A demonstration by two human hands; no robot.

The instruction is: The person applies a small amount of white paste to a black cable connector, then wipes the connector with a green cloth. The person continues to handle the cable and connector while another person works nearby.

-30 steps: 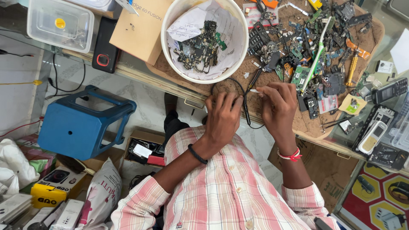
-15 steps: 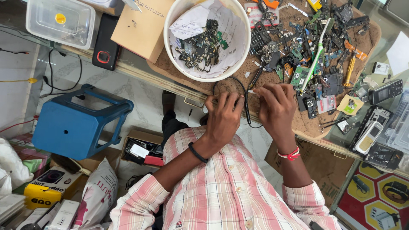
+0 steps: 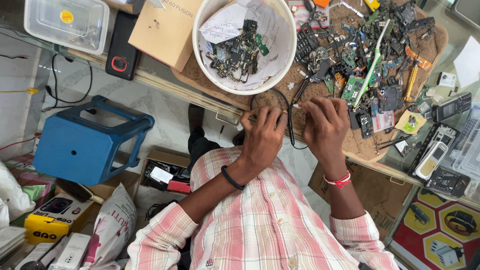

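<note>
Head view: black cable now between hands.

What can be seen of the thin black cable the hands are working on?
The thin black cable looks like a slim, flexible rubber-coated wire. It rises in a loop over the brown mat just below the white bucket, then runs down between the two hands and curls past the counter edge. The left hand pinches the loop's left side, and the right hand is close against the other side, fingertips bent toward it. Its ends are hidden.
</note>
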